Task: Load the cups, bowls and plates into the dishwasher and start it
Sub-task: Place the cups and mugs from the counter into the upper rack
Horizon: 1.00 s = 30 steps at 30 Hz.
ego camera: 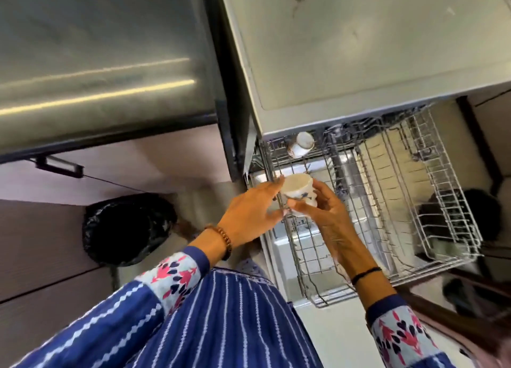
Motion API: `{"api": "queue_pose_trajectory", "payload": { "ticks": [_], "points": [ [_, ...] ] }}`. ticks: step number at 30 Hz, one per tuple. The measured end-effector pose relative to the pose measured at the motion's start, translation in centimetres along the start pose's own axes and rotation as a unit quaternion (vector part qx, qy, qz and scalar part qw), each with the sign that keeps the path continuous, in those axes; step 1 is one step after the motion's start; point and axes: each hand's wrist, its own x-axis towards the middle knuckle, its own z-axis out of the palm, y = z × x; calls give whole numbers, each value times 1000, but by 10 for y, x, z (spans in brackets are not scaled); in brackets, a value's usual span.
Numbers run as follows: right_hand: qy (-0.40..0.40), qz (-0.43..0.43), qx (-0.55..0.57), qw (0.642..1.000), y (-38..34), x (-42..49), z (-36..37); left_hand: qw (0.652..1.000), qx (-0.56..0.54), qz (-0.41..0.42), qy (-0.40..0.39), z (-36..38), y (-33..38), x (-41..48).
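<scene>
A small white cup (298,190) with a blue print sits between both my hands above the pulled-out wire rack (387,201) of the dishwasher. My left hand (254,215) touches the cup's left side with its fingertips. My right hand (326,210) wraps its fingers around the cup's right side and bottom. Another white cup (302,143) lies tilted at the far left corner of the rack, close under the dishwasher's top edge (345,118). The rest of the rack holds nothing I can make out.
A bin lined with a black bag (124,229) stands on the floor to the left. A steel appliance front (96,63) fills the upper left. The open dishwasher door (284,246) lies below the rack. Dark shapes sit at the right beyond the rack.
</scene>
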Motion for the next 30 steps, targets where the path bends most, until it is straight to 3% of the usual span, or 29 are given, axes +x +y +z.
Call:
{"api": "queue_pose_trajectory", "payload": {
  "ticks": [5,8,14,19,23,30],
  "points": [
    [61,21,-93,994,15,40,-29,989,135,40,-46,23,-7,38],
    [81,-13,-196,977,20,73,-45,980,185,43,-66,33,-21,56],
    [145,-152,-440,873,25,129,-56,974,206,76,-49,39,-38,71],
    [108,-143,-547,818,44,172,-57,984,158,66,-58,42,-44,71],
    [82,-140,-560,813,52,183,-49,989,127,59,-54,43,-43,71],
    [110,-117,-497,852,50,179,-45,992,97,58,-53,42,-45,72]
  ]
}}
